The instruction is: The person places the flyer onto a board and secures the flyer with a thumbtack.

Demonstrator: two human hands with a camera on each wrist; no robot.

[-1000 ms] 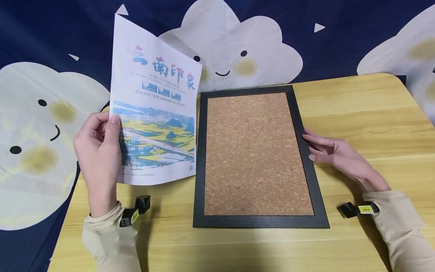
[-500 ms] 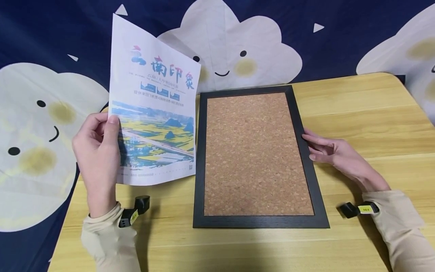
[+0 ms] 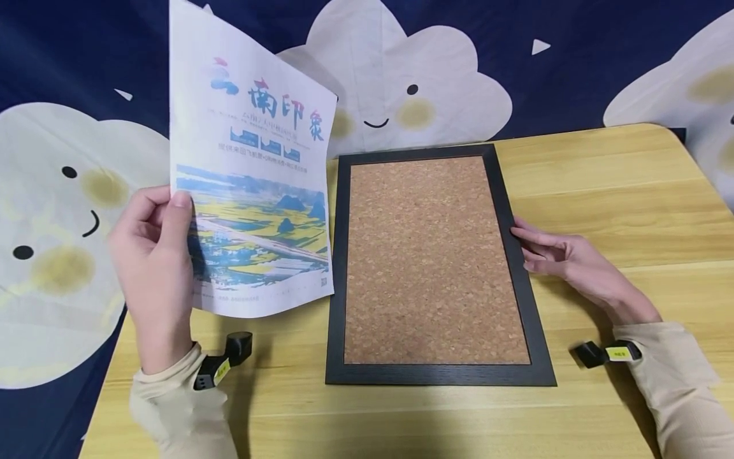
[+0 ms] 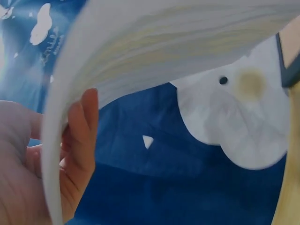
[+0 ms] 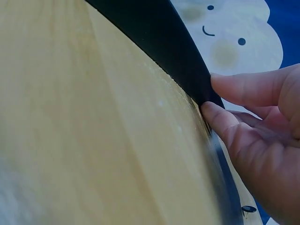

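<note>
My left hand (image 3: 157, 255) pinches the left edge of a printed paper poster (image 3: 252, 217), thumb on the front and fingers behind. Large coloured characters run across its upper part, over a picture of yellow fields and blue hills. The sheet stands raised and curved, its lower right corner overlapping the border of a cork board (image 3: 430, 261). That board has a black frame and lies on the table. On its right side, my right hand (image 3: 564, 255) grips the edge with thumb and fingertips. Closer up, the right wrist view shows the thumb (image 5: 225, 122) against the black frame (image 5: 154, 42).
The wood-grain table (image 3: 625, 191) extends to the right of the board and along the front. Behind it hangs a dark blue cloth (image 3: 241, 19) with smiling white clouds. Both wrists wear small black cameras.
The left hand has shifted slightly left with the poster, whose top now reaches higher and nearer to view. The right hand and the cork board have stayed in place.
</note>
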